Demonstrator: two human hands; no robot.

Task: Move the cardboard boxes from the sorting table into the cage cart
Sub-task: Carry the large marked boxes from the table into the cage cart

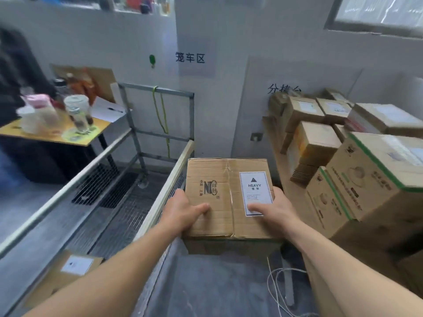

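I hold a cardboard box (219, 179) with a white "HEAVY" label in the air between the cage cart and the sorting table. My left hand (183, 212) grips its left side, thumb lying on the top. My right hand (274, 209) grips its right side, thumb on the label. The cage cart (158, 202) stands to the left, its mesh floor visible. One cardboard box with a white label (66, 271) lies in the cart's near corner. Several more boxes (366, 170) are stacked on the sorting table (290, 197) at the right.
A small yellow table (55, 136) with cups and bottles stands at the far left beside a person in dark clothes (16, 72). A green cord (162, 117) hangs on the cart's rear frame. White cable (281, 291) lies on the grey floor below the box.
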